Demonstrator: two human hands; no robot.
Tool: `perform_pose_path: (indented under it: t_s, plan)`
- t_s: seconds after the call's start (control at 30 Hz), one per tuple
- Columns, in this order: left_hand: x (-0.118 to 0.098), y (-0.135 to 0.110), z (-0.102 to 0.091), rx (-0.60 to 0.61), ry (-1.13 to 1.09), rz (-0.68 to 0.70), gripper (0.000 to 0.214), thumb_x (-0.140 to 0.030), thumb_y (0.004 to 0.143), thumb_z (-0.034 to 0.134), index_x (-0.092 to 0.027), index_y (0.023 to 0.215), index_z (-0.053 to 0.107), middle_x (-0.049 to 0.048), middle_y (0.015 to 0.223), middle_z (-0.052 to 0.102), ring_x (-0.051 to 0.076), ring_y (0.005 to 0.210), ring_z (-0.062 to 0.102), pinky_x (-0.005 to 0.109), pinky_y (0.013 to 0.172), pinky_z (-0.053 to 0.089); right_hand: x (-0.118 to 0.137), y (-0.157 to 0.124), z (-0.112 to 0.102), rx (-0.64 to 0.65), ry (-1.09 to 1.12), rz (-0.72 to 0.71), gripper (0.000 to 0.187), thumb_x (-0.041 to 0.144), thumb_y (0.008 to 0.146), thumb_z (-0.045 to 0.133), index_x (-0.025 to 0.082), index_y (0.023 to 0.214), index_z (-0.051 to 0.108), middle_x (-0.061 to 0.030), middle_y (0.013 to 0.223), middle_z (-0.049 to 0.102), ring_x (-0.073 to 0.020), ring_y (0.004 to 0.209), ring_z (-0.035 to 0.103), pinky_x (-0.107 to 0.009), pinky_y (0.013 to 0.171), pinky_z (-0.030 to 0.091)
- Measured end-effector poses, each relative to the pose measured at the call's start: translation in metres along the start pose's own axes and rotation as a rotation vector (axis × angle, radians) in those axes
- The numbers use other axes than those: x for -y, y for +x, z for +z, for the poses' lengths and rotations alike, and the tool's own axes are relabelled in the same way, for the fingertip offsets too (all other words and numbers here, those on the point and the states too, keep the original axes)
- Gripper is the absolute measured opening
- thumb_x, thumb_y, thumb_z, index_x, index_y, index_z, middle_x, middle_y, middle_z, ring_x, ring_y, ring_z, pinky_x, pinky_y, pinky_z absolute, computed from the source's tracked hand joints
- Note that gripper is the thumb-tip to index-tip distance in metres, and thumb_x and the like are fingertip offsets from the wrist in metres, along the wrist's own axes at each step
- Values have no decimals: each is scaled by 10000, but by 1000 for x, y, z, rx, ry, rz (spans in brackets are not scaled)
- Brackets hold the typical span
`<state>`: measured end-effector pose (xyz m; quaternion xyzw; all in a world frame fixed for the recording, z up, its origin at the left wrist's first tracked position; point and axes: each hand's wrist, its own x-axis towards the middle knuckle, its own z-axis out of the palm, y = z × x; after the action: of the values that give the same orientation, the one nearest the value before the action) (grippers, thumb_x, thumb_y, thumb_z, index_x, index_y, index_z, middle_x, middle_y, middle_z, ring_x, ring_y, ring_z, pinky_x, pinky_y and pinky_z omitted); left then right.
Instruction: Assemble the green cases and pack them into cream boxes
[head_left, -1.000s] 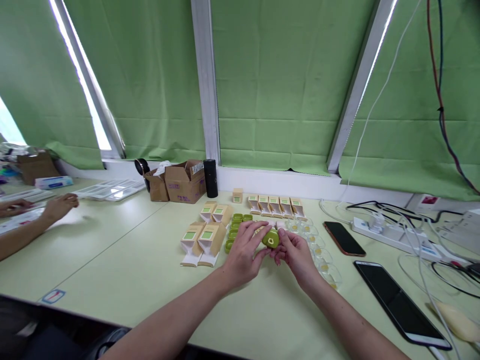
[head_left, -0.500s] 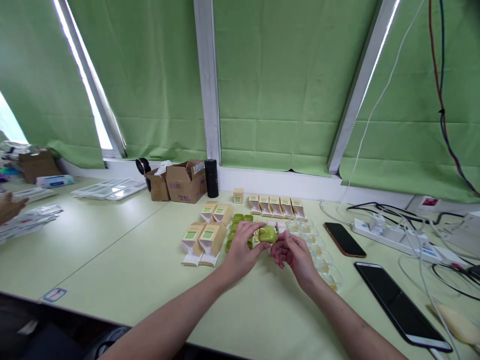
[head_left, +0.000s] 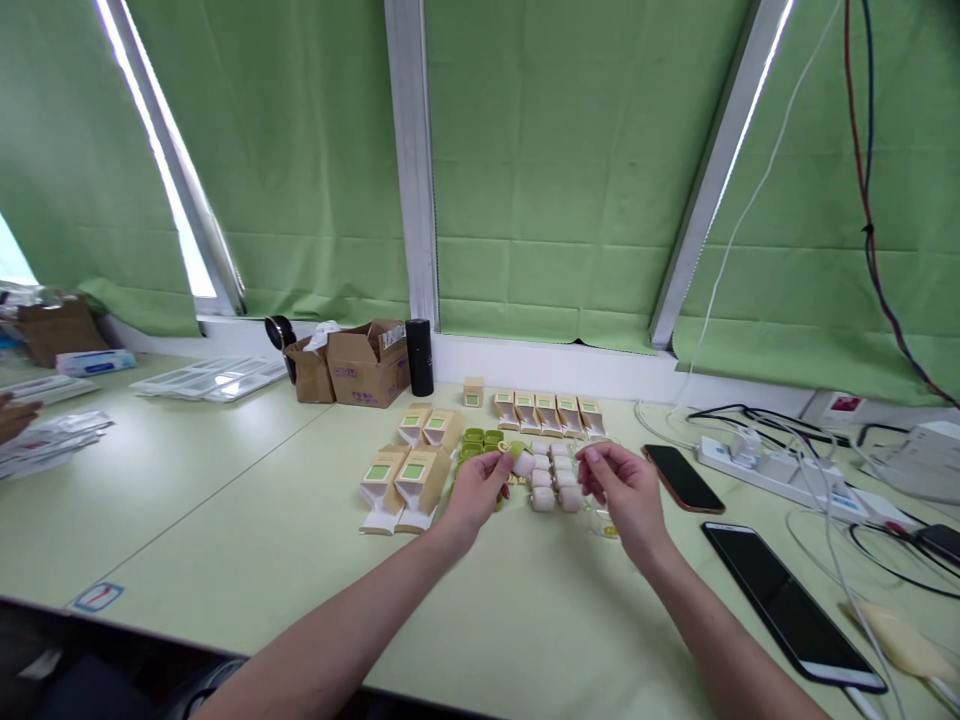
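Note:
My left hand (head_left: 474,492) pinches a small rounded green-and-white case (head_left: 522,460) with a green ring at its top. It hangs above the table, its pale side turned to the right. Near it, partly behind my fingers, stand small square green pieces (head_left: 472,440). Two rows of pale pinkish-white rounded cases (head_left: 542,498) lie between my hands. My right hand (head_left: 624,492) is closed with thumb and fingertips together, right of those rows; what it holds, if anything, I cannot make out. Clear plastic shells (head_left: 604,522) with yellow dots lie under it, mostly hidden.
Small kraft boxes (head_left: 421,478) with open flaps stand left; more kraft boxes (head_left: 547,412) line the back. Cardboard cartons (head_left: 367,365) and a black bottle (head_left: 420,357) are behind. Two phones (head_left: 791,600) and a power strip (head_left: 780,480) lie right. Another person's hand (head_left: 15,415) shows far left.
My hands have moved apart, the right one going right over the clear shells. The case in my left hand has turned, now showing its pale side. The rows of pale cases are uncovered.

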<state>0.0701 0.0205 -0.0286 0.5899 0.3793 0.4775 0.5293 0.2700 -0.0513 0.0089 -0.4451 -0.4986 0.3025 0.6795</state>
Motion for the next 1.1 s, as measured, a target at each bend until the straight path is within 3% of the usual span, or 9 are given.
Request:
perform_pose_path:
  t_s: [0.13,0.27,0.43,0.57,0.67,0.77,0.9,0.97,1.1]
  plan:
    - [4,4,-3,-30,-61,-36,725,-852,722,706,-136,833,684,-20,656,525,94,541,485,216,499,323,21,3,-26,-36,-186,-86,381,560,858,764,183,820,715,-31,647,663,-164,580,586,-278,539,485]
    - [6,7,-4,-45,-89,-35,745,-871,697,710,-134,807,692,-20,646,511,97,549,481,229,513,361,27,-17,-56,-29,-595,-139,268,475,942,658,218,947,734,-58,847,729,-196,698,635,-305,602,500]
    - [6,8,-3,-44,-106,-41,727,-858,698,723,-139,797,698,-19,625,519,102,555,476,235,530,379,8,-53,-93,38,-1067,-191,207,366,942,560,271,1043,713,-66,1032,722,-268,905,684,-378,722,542]
    - [6,8,-4,-47,-112,-22,721,-849,703,730,-134,795,710,-16,650,531,98,568,486,233,550,399,-10,-73,-114,88,-1226,-202,275,265,904,520,283,1115,694,-92,1148,674,-309,1123,654,-405,805,568]
    - [6,9,-4,-48,-108,-18,719,-846,705,731,-133,794,708,-20,649,525,97,567,488,230,549,398,-20,-81,-121,128,-1296,-159,225,239,875,531,294,1012,701,-98,1159,650,-327,1117,622,-416,774,574]
    - [6,9,-5,-49,-104,-13,710,-841,713,729,-136,799,706,-20,646,526,101,566,497,231,546,401,-26,-84,-126,143,-1263,-129,169,227,875,520,290,897,675,-98,1140,650,-324,1090,615,-421,773,581]
    - [5,9,-5,-57,-105,-16,707,-842,711,730,-139,781,694,-20,639,531,101,563,494,230,548,400,-22,-81,-125,167,-1047,-89,84,261,873,563,283,862,643,-85,1179,679,-313,1111,632,-431,837,592]
    - [4,9,-5,-64,-114,-22,705,-840,708,734,-139,768,687,-20,636,534,100,564,492,228,548,394,-11,-75,-115,173,-843,-39,57,318,901,598,277,880,631,-87,1267,684,-321,1197,624,-426,858,597]
    - [4,10,-6,-86,-146,-30,707,-834,677,762,-137,772,692,-27,636,527,98,557,488,229,541,378,17,-55,-77,238,-297,112,199,439,923,718,258,931,636,-99,1264,710,-310,1298,612,-430,993,573]
